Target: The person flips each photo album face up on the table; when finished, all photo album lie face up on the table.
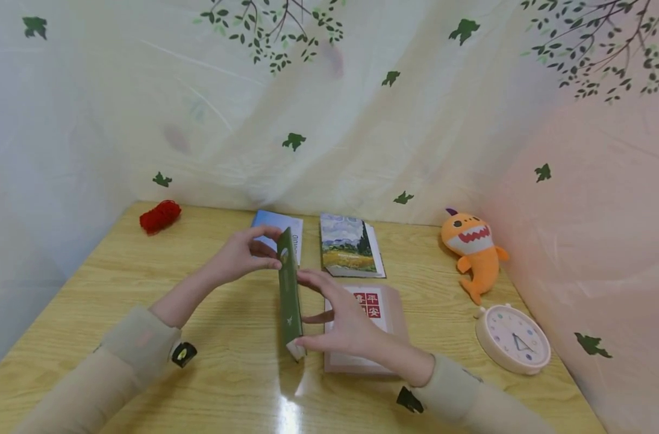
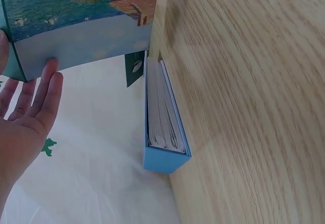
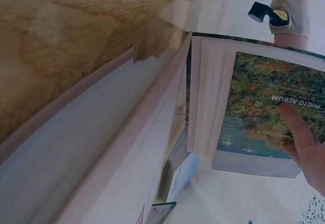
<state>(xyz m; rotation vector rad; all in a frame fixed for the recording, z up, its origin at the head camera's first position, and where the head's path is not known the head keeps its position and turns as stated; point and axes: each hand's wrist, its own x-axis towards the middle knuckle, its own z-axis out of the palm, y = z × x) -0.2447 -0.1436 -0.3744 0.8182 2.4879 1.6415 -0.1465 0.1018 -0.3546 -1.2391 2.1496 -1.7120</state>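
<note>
1. From my seat at the remote screen I have the photo album [image 1: 290,295] mid-table, held on edge between the person's two hands, green spine towards me, pages showing at its near end.
2. Far end first: the left hand [image 1: 240,256] clamps the album there, thumb against the spine, other fingers reaching over to the cover.
3. Near end now: the right hand [image 1: 346,316] has its fingers spread apart, tips touching the album; the right wrist feed gives me a finger on the words "PHOTO ALBUM". Whether they clamp, I can't tell.
4. Does the album's lower edge meet the table [image 1: 226,355]? I can't tell from here.
5. Just under and beyond the right hand I see a pink album [image 1: 397,313], lying flat, red printed squares on its cover.
6. Beyond that, far side, a landscape-covered book [image 1: 348,247]; to its left, a blue book [image 1: 272,218], partly hidden.
7. Far left, I've got a red yarn bundle [image 1: 160,217].
8. Over on the right, an orange plush shark [image 1: 484,265], with a round clock [image 1: 514,339] nearer.
</note>
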